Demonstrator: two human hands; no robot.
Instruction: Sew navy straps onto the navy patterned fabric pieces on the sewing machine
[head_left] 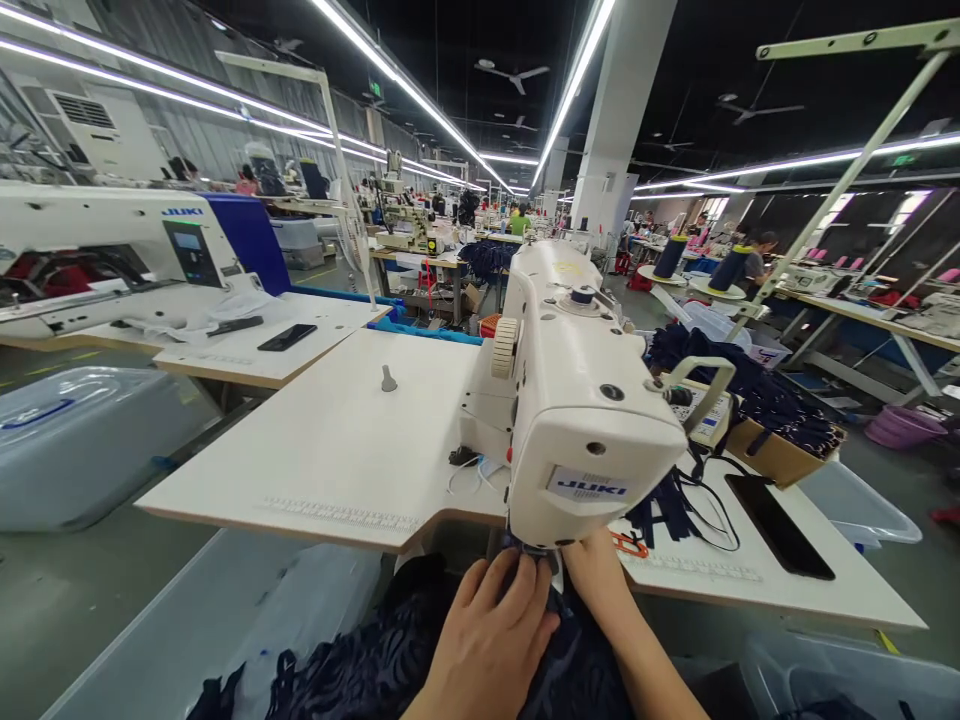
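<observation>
A white sewing machine stands right in front of me, its head end facing me. My left hand is just below the head, fingers bent and close together on dark navy patterned fabric. My right hand reaches in behind the right side of the head. Its fingers are hidden there, so its grip does not show. The fabric hangs from the needle area down towards my lap and spreads to the left. The machine head hides most of the needle and presser foot.
Right of the machine lie navy straps, an orange clip and a black phone. A cardboard box of navy pieces sits behind them. A grey peg stands on the white table. Clear plastic bins are at floor level.
</observation>
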